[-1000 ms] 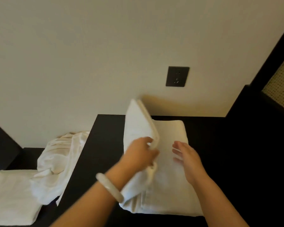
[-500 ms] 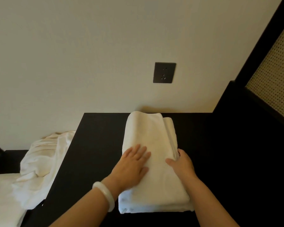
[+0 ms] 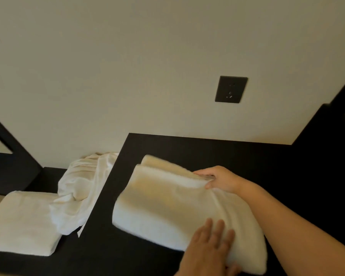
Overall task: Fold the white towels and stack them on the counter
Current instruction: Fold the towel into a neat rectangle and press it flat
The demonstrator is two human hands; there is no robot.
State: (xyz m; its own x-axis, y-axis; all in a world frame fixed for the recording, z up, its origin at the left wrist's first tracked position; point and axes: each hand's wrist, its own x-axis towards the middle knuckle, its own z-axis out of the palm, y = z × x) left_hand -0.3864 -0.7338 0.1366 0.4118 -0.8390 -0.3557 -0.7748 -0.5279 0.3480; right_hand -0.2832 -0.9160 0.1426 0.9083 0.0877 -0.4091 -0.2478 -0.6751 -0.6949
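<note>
Thick white folded towel (image 3: 167, 202), several layers deep, lying at a slant across the middle of a dark counter (image 3: 207, 148). Right hand (image 3: 219, 179) at the towel's far right edge, fingers and thumb curled round the layers, gripping the fold. Left hand (image 3: 209, 244) at the near end, fingers straight and slightly spread, pressing flat on the cloth. Hard to tell through the blur whether lifted clear of the counter or only sliding on it.

To the left, on a lower dark ledge (image 3: 48, 174), a second folded towel (image 3: 22, 222), flat and squared. Just behind and touching it, a crumpled towel (image 3: 82, 186), not yet folded, slumped against the counter's side. Black wall socket (image 3: 230, 89) above on a pale wall.

Probably squaring up a finished fold before stacking it. Best done by:
- Gripping all the layers together at the right edge, not just the top one.
- Sliding the flat left palm under the near end before lifting, to stop the layers drooping open.
- Carrying level and setting down with edges matched to the towel beneath.
- Steering clear of the crumpled towel to avoid dragging it along.
- Smoothing once with a flat palm.
</note>
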